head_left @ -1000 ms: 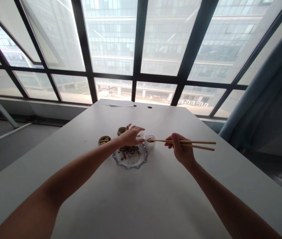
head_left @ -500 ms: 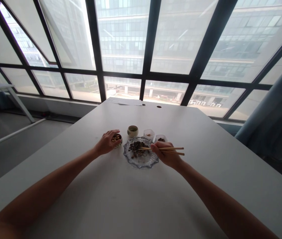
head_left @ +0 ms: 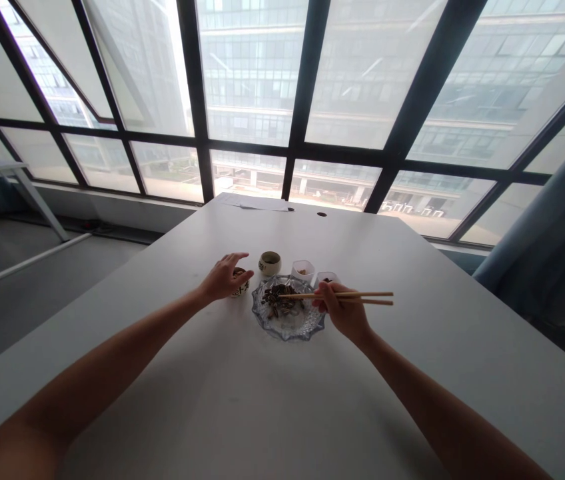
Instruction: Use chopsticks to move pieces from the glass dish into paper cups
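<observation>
As your head view looks down across a white table (head_left: 272, 393), your left hand (head_left: 222, 277) is loosely open at a dark-marked cup (head_left: 240, 291), thumb and fingers parted in a curve about its rim. Whether skin meets cup, cannot tell; no firm hold shows. Brownish contents visible inside, partly hidden by your thumb.

Your right hand (head_left: 345, 310) is closed around a pair of chopsticks (head_left: 370, 294), fingers bent, sticks lying near level. Thick ends jut out to the right; thin ends reach left into dark pieces (head_left: 275, 293), long and small. Whether the tips pinch one, too small to tell.

Those pieces lie heaped toward the far side of a scalloped glass plate (head_left: 290, 333), near part mostly bare. Just beyond the plate, left to right: round pot (head_left: 270, 266), light-coloured with dark marks; translucent tub (head_left: 302, 271) with a few bits in it; second tub (head_left: 326, 276), partly behind your right hand. Papers (head_left: 262, 205) at the far table edge, windows (head_left: 257, 87) beyond, blue-grey curtain (head_left: 537, 207) to the right.
</observation>
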The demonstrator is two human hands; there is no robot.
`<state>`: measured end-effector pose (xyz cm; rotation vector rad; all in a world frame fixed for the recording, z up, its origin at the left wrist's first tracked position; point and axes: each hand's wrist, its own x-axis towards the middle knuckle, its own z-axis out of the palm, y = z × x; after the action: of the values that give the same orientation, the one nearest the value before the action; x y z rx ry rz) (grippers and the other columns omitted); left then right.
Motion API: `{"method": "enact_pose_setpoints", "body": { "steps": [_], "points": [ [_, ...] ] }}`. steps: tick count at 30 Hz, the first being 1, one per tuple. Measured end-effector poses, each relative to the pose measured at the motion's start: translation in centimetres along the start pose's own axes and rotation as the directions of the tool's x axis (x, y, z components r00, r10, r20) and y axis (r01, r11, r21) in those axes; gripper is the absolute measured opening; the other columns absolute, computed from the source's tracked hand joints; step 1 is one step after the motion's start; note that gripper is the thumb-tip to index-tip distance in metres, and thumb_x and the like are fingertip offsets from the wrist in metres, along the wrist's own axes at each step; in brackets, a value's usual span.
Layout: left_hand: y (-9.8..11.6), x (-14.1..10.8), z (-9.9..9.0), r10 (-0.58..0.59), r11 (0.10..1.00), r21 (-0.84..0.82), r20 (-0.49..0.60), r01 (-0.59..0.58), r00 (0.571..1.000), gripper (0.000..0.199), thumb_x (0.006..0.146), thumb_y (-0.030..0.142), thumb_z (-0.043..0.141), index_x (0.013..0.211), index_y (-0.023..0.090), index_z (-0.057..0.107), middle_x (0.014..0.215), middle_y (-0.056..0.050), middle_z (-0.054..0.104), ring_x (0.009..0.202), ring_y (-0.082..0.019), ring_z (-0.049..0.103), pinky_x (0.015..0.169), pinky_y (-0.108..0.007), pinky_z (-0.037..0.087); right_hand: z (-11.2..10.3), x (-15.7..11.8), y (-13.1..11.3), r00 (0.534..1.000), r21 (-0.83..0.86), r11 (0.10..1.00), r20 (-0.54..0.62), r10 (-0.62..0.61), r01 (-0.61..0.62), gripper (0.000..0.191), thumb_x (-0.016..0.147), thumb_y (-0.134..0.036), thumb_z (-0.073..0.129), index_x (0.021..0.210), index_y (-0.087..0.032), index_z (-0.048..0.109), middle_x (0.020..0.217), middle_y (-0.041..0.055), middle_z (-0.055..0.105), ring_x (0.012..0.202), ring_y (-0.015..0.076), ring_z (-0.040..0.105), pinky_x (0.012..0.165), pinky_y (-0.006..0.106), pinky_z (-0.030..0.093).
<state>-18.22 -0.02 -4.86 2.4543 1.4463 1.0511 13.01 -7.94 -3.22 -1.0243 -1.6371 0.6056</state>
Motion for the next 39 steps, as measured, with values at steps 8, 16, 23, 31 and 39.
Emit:
{"method": "enact_pose_setpoints", "body": {
  "steps": [8, 16, 23, 31, 39],
  "points": [
    [2.0, 5.2, 1.7, -0.063, 0.992, 0.126, 0.271, 0.03, 0.96, 0.066, 0.084, 0.049, 0.062, 0.139, 0.016, 0.048, 0.141, -0.018, 0.058, 0.128, -0.035, 0.057, 0.105, -0.05, 0.046, -0.7, 0.6, 1.0, 0.972, 0.179, 0.976, -0.173, 0.157, -0.126, 0.052, 0.088, -0.067, 0.057, 0.073, -0.019, 0.066, 0.053, 0.0068, 0.069, 0.038, 0.0172, 0.058, 0.037, 0.029, 0.044],
    [1.2, 8.5, 3.3, -0.034, 0.991, 0.132, 0.426, -0.025, 0.904, 0.082, 0.072, 0.043, 0.074, 0.143, 0.016, 0.043, 0.145, -0.018, 0.055, 0.129, -0.031, 0.057, 0.104, -0.038, 0.046, -1.8, -0.6, 0.2, 0.929, -0.197, 0.908, 0.049, -0.367, 0.369, 0.035, 0.098, -0.04, 0.055, 0.072, -0.021, 0.067, 0.063, 0.0044, 0.07, 0.052, 0.0154, 0.064, 0.052, 0.028, 0.051],
    [1.1, 9.3, 4.2, 0.07, 0.985, 0.12, 0.368, -0.122, 0.927, 0.09, 0.061, 0.033, 0.081, 0.142, 0.011, 0.048, 0.135, -0.017, 0.06, 0.121, -0.032, 0.06, 0.101, -0.037, 0.049, -0.5, 1.8, 0.1, 0.965, 0.045, 0.994, -0.249, -0.083, 0.098, 0.043, 0.095, -0.056, 0.055, 0.079, -0.018, 0.068, 0.06, 0.0051, 0.071, 0.047, 0.0153, 0.063, 0.046, 0.027, 0.052],
    [1.3, 8.6, 4.1, 0.117, 0.976, 0.137, 0.334, -0.171, 0.935, 0.091, 0.062, 0.029, 0.08, 0.144, 0.009, 0.046, 0.133, -0.017, 0.059, 0.121, -0.034, 0.058, 0.104, -0.04, 0.047, 0.6, 3.7, 1.0, 0.964, 0.077, 0.996, -0.265, -0.021, 0.043, 0.048, 0.092, -0.062, 0.055, 0.079, -0.018, 0.069, 0.061, 0.0046, 0.072, 0.047, 0.0147, 0.063, 0.045, 0.025, 0.051],
    [1.2, 8.9, 4.2, 0.106, 0.99, 0.052, 0.322, -0.13, 0.941, 0.092, 0.061, 0.03, 0.079, 0.144, 0.008, 0.046, 0.132, -0.018, 0.061, 0.119, -0.033, 0.06, 0.103, -0.04, 0.048, 3.3, 7.6, 2.7, 0.999, -0.084, 0.996, -0.014, -0.033, 0.031, 0.054, 0.085, -0.072, 0.056, 0.072, -0.02, 0.063, 0.063, 0.0056, 0.071, 0.054, 0.0166, 0.066, 0.052, 0.027, 0.054]
  ]
}}
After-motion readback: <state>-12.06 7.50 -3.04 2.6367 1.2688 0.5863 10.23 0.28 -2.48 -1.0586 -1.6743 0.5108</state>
